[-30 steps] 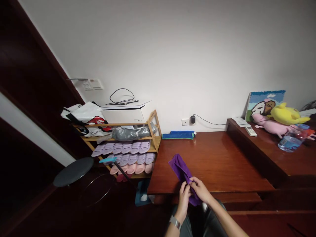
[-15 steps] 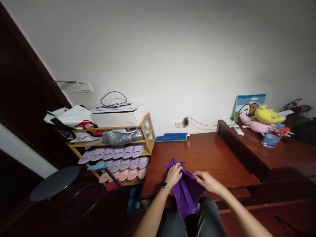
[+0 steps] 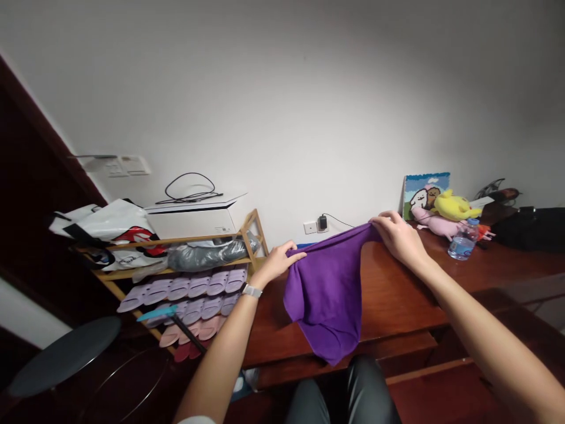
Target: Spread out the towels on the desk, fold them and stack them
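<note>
A purple cloth (image 3: 331,288) hangs in the air over the front part of the brown wooden desk (image 3: 388,294), its top edge stretched between both hands. My left hand (image 3: 279,261), with a watch on the wrist, pinches the upper left corner. At the upper right corner, my right hand (image 3: 397,235) grips the cloth between thumb and fingers and is held slightly higher. The lower end of the cloth droops to a point above my knees. Behind it, only a sliver of a blue item (image 3: 304,245) shows at the wall.
On the left stands a wooden rack (image 3: 253,235) with slippers (image 3: 189,287), bags and a white box (image 3: 194,221). A round stool (image 3: 66,353) is lower left. At right, a raised surface holds a water bottle (image 3: 463,240), plush toys (image 3: 457,206) and a picture (image 3: 426,191).
Both hands have risen and moved apart, the left going left and the right going right. The bunched purple cloth is now spread between them. The view has shifted slightly.
</note>
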Demonstrator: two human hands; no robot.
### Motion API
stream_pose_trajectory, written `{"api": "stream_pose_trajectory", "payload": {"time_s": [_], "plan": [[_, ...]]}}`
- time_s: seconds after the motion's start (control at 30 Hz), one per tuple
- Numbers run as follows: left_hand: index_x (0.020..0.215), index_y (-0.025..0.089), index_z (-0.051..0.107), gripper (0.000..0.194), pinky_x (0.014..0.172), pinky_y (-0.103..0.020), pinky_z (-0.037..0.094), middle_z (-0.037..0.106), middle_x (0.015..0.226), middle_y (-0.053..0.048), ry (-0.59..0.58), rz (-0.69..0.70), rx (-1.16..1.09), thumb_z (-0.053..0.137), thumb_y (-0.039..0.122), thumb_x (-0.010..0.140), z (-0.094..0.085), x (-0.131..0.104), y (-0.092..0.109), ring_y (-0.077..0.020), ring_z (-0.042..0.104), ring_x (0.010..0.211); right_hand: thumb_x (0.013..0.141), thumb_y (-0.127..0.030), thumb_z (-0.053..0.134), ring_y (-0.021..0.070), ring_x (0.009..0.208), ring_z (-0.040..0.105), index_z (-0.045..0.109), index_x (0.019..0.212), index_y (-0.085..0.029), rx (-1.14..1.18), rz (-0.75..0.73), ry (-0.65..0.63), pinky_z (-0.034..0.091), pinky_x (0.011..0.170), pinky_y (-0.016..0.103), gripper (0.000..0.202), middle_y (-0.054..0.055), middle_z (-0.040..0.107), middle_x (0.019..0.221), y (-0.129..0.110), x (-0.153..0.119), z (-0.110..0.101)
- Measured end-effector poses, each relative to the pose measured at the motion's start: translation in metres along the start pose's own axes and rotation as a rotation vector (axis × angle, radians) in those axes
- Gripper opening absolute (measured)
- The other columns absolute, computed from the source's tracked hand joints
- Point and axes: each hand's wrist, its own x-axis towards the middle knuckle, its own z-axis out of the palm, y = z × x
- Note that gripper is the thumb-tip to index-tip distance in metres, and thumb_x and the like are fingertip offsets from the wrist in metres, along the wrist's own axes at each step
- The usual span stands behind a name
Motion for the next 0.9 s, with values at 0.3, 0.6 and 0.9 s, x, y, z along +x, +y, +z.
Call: {"api": "stream_pose_trajectory", "payload": {"time_s": [0.3, 0.6, 0.9], "plan": [[0.092, 0.022, 0.065, 0.039, 0.071, -0.027, 0.048, 0.067, 0.084, 0.000, 0.308, -0.007, -0.567, 0.082, 0.054, 0.078, -0.028, -0.019, 0.038, -0.0158, 0.061, 0.077, 0.098, -0.025, 0.047, 0.0259, 0.102, 0.072, 0.070, 0.106, -0.023, 0.282, 0.034, -0.115, 0.054, 0.093, 0.039, 0.024, 0.008, 0.078, 0.106, -0.009, 0.001, -0.003], [0.100, 0.020, 0.066, 0.040, 0.071, -0.026, 0.050, 0.069, 0.088, -0.001, 0.032, 0.096, -0.719, 0.077, 0.057, 0.086, 0.040, -0.015, 0.121, -0.0158, 0.066, 0.079, 0.093, -0.056, 0.067, 0.0254, 0.104, 0.069, 0.061, 0.127, -0.024, 0.724, -0.092, -0.467, 0.052, 0.087, 0.036, 0.047, 0.008, 0.074, 0.118, -0.104, -0.009, 0.019], [0.129, 0.020, 0.062, 0.066, 0.093, -0.036, 0.056, 0.076, 0.112, -0.010, 0.061, 0.078, -0.653, 0.077, 0.065, 0.083, 0.065, -0.035, 0.077, -0.0264, 0.071, 0.106, 0.106, -0.053, 0.045, 0.0176, 0.069, 0.057, 0.056, 0.078, -0.025, 0.558, -0.134, -0.198, 0.041, 0.067, 0.029, 0.041, 0.000, 0.062, 0.074, -0.098, 0.006, 0.017]]}}
